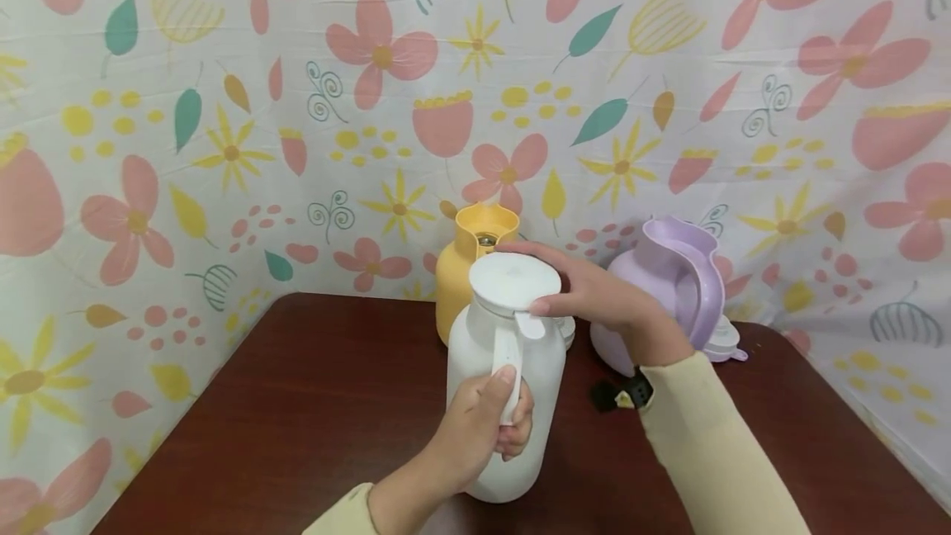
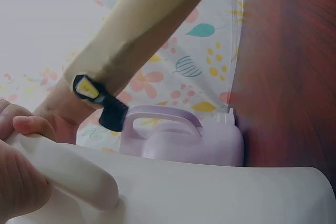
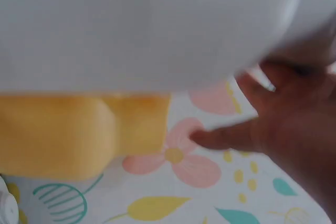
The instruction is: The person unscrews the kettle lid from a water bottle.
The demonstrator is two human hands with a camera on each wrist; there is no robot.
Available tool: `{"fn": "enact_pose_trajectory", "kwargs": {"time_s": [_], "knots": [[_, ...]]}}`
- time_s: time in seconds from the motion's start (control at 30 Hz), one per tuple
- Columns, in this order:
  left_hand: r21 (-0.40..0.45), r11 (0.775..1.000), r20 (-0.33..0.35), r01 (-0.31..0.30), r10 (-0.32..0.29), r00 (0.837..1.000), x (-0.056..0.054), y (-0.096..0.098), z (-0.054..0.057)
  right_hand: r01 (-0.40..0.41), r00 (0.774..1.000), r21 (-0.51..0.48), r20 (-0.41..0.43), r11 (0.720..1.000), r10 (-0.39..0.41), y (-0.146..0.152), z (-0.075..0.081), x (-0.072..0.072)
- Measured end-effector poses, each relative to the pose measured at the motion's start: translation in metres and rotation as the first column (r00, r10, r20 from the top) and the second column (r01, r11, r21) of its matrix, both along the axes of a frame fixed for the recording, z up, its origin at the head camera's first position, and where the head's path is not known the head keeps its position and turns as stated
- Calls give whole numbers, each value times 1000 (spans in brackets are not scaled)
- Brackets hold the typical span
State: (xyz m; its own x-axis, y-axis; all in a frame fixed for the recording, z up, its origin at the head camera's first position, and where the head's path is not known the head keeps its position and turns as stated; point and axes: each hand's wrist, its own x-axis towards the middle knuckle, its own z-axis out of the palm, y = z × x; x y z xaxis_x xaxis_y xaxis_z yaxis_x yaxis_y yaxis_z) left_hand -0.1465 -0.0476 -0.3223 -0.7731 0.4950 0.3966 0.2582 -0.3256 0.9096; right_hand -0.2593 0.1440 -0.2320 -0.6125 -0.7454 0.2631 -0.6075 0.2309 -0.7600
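Note:
A white thermos jug (image 1: 546,403) stands on the table in the middle of the head view, its handle towards me. My left hand (image 1: 475,428) grips that handle (image 1: 508,353), the thumb lying along it. On top sits a round white lid (image 1: 513,277) with a small tab at the front. My right hand (image 1: 587,287) holds the lid from the right, thumb at its front edge and fingers round the back. The right wrist view, blurred, has one finger (image 3: 231,136) stretched out beside the jug; the other fingertips are hidden.
Behind the jug is a yellow thermos jug (image 1: 451,287) with its top opening uncovered. A lilac jug (image 1: 631,271) stands at the back right, beside a white lid with a lilac tab (image 1: 724,341). A flowered cloth (image 1: 297,106) hangs round the dark red table (image 1: 312,403).

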Motion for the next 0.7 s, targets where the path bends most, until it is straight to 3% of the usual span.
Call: {"fn": "enact_pose_trajectory", "kwargs": {"time_s": [0.07,0.13,0.33,0.4,0.53,0.57,0.63,0.7], "knots": [[10,1000,-7,4,-4,1000,0,0,0,-113,993,45,47,993,111,3,7,-11],[16,1000,-8,9,-9,1000,-1,0,-1,-228,970,83,105,970,219,4,12,-22],[12,1000,-5,18,-18,1000,-1,0,-1,-517,835,116,285,848,470,2,23,-55],[8,1000,-5,19,-19,1000,-2,0,-1,-569,792,106,336,815,509,1,25,-64],[3,1000,-3,19,-19,1000,-2,-1,-1,-628,725,66,414,776,551,-1,24,-74],[2,1000,-5,17,-17,1000,-3,-1,-1,-642,714,53,404,765,572,-1,23,-76],[0,1000,-5,14,-14,1000,-3,-1,-1,-653,720,40,342,756,604,-1,21,-77],[-2,1000,-2,9,-9,1000,-3,-2,-1,-627,756,28,264,779,599,1,20,-73]]}}
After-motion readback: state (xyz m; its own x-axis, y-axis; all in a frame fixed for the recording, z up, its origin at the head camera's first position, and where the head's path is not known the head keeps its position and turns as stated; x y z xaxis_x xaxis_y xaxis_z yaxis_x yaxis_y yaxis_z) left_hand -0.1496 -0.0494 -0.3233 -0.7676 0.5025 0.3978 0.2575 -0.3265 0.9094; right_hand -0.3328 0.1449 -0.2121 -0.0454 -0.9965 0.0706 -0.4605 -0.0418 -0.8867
